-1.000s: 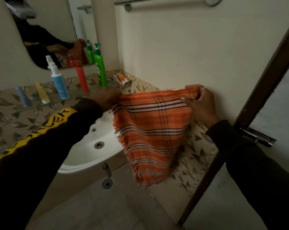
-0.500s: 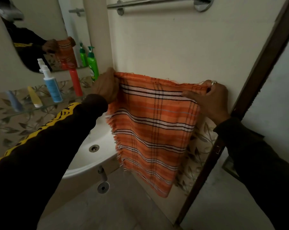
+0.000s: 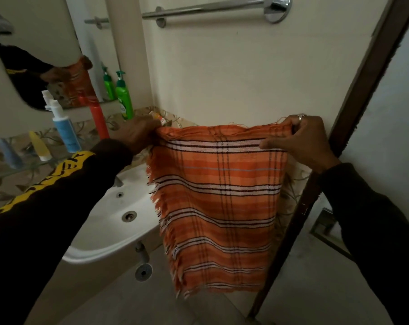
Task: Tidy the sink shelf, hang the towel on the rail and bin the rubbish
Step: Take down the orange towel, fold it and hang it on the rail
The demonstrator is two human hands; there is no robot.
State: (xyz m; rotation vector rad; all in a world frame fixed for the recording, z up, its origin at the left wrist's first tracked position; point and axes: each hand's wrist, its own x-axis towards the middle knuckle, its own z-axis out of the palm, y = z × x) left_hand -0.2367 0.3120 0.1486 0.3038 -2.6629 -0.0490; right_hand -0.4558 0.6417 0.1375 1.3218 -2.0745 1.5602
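The orange striped towel (image 3: 219, 202) was gripped at its top corners by the left hand (image 3: 137, 132) and right hand (image 3: 299, 141), hanging at six o'clock below the rail (image 3: 205, 8), while the yellow sleeve lettering (image 3: 58, 170) stayed unreadable.

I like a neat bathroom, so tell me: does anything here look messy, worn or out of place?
Yes. A crumpled wrapper lies in the shelf's corner, behind the left hand, looking like rubbish. The orange towel has loose, frayed threads along its top edge and is not yet on the rail. The bottles stand upright.
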